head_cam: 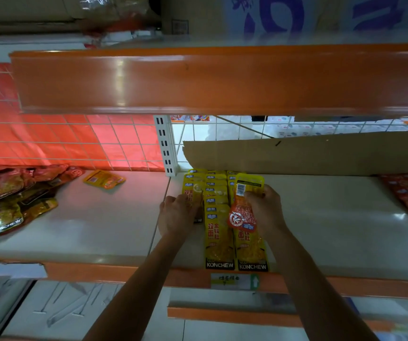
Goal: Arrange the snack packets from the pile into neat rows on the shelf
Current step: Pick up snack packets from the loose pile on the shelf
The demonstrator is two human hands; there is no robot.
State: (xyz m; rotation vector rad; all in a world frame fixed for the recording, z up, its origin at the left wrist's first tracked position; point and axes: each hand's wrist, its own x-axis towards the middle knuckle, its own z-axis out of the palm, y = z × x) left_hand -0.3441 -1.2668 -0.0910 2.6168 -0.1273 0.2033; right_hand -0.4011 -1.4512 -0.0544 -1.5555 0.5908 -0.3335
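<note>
Your right hand (267,207) grips a yellow packet (249,185) over the right row (251,249); your left hand (177,214) rests on the left row (192,185), grip unclear. Lay it flat, edges aligned.

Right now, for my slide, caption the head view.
Right hand holds a packet over the rows on the shelf; left hand rests on the left row; pile at left.

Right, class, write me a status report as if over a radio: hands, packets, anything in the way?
Left hand on left yellow row, grip unclear. Right hand holds a packet over the right row. Pile waits at left; nothing blocking.
</note>
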